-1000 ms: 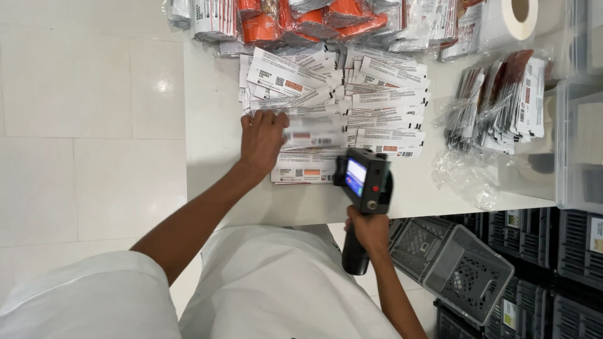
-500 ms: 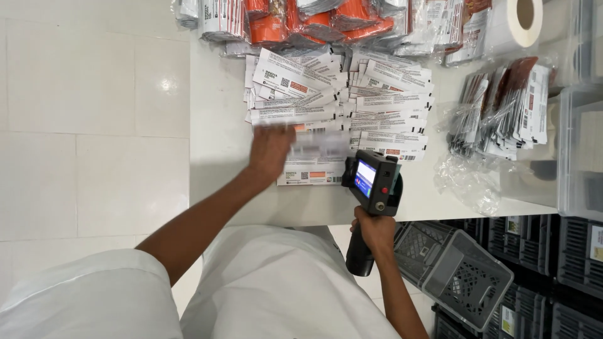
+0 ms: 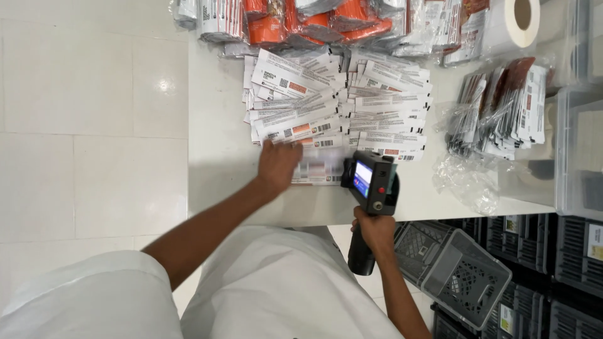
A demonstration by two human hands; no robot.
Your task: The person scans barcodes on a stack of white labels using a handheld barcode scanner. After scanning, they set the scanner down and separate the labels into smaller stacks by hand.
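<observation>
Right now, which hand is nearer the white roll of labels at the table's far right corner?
Right. The right hand grips the black handheld device below the roll; the left hand rests on packets further left.

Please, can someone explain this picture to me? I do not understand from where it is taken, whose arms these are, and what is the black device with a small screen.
The camera sits on a person's head and looks down, so both arms are that person's own. The left hand presses a flat packet on the white table. The right hand grips a black handheld device with a lit screen, its head beside that packet. Rows of similar white packets lie overlapping behind, with bagged goods to the right. Dark crates stand below.
</observation>
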